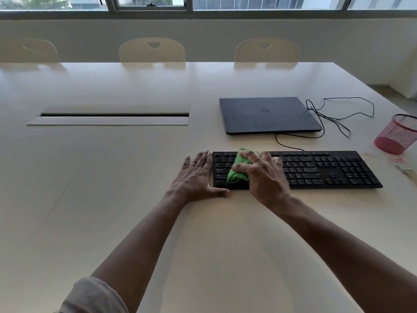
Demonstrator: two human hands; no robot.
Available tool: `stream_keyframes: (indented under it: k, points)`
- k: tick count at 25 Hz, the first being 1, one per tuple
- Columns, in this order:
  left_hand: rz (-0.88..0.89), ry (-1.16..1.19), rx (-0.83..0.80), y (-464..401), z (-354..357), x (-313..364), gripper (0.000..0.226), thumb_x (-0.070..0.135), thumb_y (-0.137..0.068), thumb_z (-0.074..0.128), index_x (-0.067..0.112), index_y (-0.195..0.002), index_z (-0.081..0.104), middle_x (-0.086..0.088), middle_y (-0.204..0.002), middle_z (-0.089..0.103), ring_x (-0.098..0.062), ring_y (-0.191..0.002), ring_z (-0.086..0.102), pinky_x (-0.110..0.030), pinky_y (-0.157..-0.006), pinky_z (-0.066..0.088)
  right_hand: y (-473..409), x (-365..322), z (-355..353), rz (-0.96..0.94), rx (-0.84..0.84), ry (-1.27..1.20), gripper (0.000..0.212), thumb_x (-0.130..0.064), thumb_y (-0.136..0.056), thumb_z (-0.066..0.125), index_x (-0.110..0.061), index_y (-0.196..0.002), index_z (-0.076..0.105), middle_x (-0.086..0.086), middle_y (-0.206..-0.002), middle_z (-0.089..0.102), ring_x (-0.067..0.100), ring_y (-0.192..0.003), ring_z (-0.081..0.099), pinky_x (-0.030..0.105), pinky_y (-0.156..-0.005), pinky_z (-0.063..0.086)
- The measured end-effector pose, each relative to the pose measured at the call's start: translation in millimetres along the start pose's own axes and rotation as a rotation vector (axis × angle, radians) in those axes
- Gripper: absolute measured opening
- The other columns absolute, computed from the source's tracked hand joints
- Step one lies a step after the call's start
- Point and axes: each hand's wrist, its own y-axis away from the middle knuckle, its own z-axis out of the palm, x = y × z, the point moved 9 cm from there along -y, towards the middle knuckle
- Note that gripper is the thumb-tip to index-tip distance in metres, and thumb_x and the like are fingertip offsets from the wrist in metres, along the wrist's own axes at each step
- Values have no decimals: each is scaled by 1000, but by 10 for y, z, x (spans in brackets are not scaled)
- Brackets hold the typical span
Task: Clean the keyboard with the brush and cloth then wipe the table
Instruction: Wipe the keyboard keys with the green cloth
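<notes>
The keyboard [316, 169] lies near the counter's [112, 199] right edge, well back from the near edge. The right hand [264, 175] grips a bunched green cloth [239, 168] against the keyboard's left end, fingers curled round it. The left hand [198, 177] rests flat on the counter, fingers spread, touching the keyboard's left edge. Behind sits a closed laptop [268, 115] with a cable [338, 118]; a red mesh cup [397, 134] stands at the right edge.

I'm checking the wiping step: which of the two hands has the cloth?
The right hand grips the green cloth on the keyboard; the left hand lies flat beside the keyboard's left end.
</notes>
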Motion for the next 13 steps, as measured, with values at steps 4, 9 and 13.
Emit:
stream_keyframes:
  k: [4, 9, 13]
  points:
    - [7, 24, 9, -1, 5, -7, 143, 103, -57, 32, 15, -156, -21, 1, -166, -18, -11, -151, -20, -43, -124, -11, -14, 339, -108, 98, 28, 45, 34, -21, -94, 69, -35, -125, 71, 0, -154, 49, 31, -121, 48, 45, -92, 35]
    - [21, 29, 15, 5, -3, 6, 140, 102, -60, 35, 18, -156, -22, 3, -166, -17, -11, -151, -20, -43, -124, -11, -332, 150, -103, 150, 133, 1, 37, -12, -90, 70, -28, -124, 68, 3, -142, 59, 35, -111, 55, 47, -91, 40]
    - [24, 19, 17, 3, -6, 16, 136, 100, -64, 37, 18, -157, -21, 3, -167, -16, -11, -151, -20, -43, -124, -13, -545, -127, 40, 110, 152, 23, 32, -4, -91, 63, -25, -116, 67, 2, -136, 61, 37, -108, 55, 48, -86, 42]
